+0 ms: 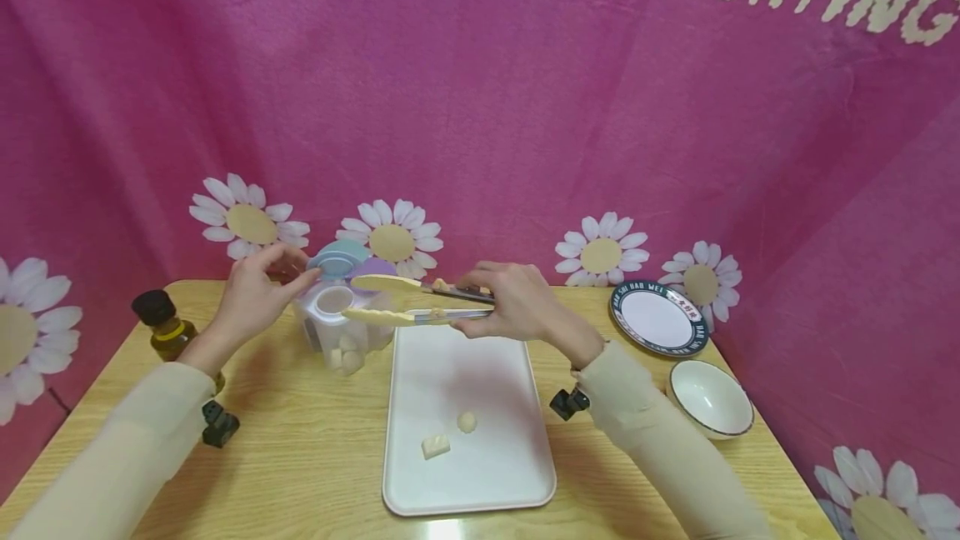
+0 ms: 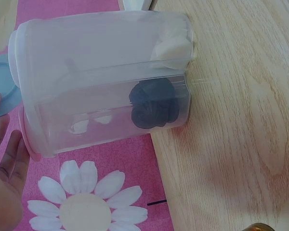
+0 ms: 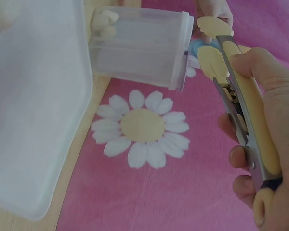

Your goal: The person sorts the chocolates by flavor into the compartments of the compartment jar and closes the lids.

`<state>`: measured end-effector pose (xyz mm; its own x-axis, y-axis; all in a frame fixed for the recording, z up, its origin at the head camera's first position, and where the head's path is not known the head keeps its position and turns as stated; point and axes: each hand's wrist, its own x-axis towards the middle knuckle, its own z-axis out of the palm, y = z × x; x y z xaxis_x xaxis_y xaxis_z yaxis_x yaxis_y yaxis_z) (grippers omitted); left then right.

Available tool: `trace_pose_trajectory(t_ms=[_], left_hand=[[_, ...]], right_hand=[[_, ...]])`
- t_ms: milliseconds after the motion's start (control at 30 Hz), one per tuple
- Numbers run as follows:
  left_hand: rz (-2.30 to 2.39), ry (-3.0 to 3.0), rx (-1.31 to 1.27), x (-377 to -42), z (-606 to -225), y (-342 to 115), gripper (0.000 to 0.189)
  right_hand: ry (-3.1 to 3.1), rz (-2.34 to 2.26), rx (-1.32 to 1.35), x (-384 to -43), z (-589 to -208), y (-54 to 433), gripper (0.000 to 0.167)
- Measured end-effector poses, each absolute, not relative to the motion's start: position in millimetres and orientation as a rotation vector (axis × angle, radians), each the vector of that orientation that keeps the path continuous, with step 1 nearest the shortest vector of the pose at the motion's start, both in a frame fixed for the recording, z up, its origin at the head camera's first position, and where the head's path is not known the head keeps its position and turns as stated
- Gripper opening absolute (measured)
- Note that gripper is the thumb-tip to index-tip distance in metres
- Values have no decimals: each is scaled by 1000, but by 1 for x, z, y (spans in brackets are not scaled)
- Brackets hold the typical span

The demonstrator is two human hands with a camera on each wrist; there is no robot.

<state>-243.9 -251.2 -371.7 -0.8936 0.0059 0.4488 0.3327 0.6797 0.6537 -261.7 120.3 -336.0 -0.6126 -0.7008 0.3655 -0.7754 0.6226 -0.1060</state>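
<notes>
My left hand (image 1: 258, 288) pinches the blue flip lid (image 1: 335, 263) of a clear compartmented container (image 1: 326, 327), holding it raised off a round opening. Pale pieces (image 2: 173, 50) and a dark lump (image 2: 155, 103) lie at the bottom of separate compartments. My right hand (image 1: 513, 300) grips yellow-tipped tongs (image 3: 250, 115), held level beside and above the container's top. Their tips stand apart, with nothing visible between them. Below, a white tray (image 1: 472, 482) bears a pale block (image 1: 435, 446) and a small round pale piece (image 1: 467, 422).
A dark-capped oil bottle (image 1: 168, 332) stands at the left, behind the left forearm. Toward the right edge are a dark-rimmed plate (image 1: 660, 319) and a white bowl (image 1: 710, 398). A pink flowered cloth (image 1: 480, 107) hangs behind the wooden table (image 1: 300, 457).
</notes>
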Motion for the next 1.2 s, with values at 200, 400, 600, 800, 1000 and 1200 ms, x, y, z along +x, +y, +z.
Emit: trace_pose_trajectory(t_ms=[200, 400, 600, 800, 1000, 1200], left_hand=[[-1092, -2489, -254, -244, -372, -252, 23], [-1101, -2496, -245, -244, -372, -252, 23], [-1091, -2491, -245, -245, -373, -251, 23], [-1091, -2487, -250, -245, -373, -251, 22], [-1096, -2486, -254, -245, -372, -252, 22], [-1090, -2484, -256, -246, -373, -252, 22]], right_hand=[[-2541, 374, 1167, -249, -339, 150, 47], [-2526, 398, 1163, -233, -344, 181, 46], [-2529, 335, 1113, -218, -352, 209, 45], [-2585, 320, 1081, -203, -367, 232, 44], [-2665, 300, 1033, -190, -380, 247, 43], [-2763, 305, 1011, -179, -398, 256, 42]])
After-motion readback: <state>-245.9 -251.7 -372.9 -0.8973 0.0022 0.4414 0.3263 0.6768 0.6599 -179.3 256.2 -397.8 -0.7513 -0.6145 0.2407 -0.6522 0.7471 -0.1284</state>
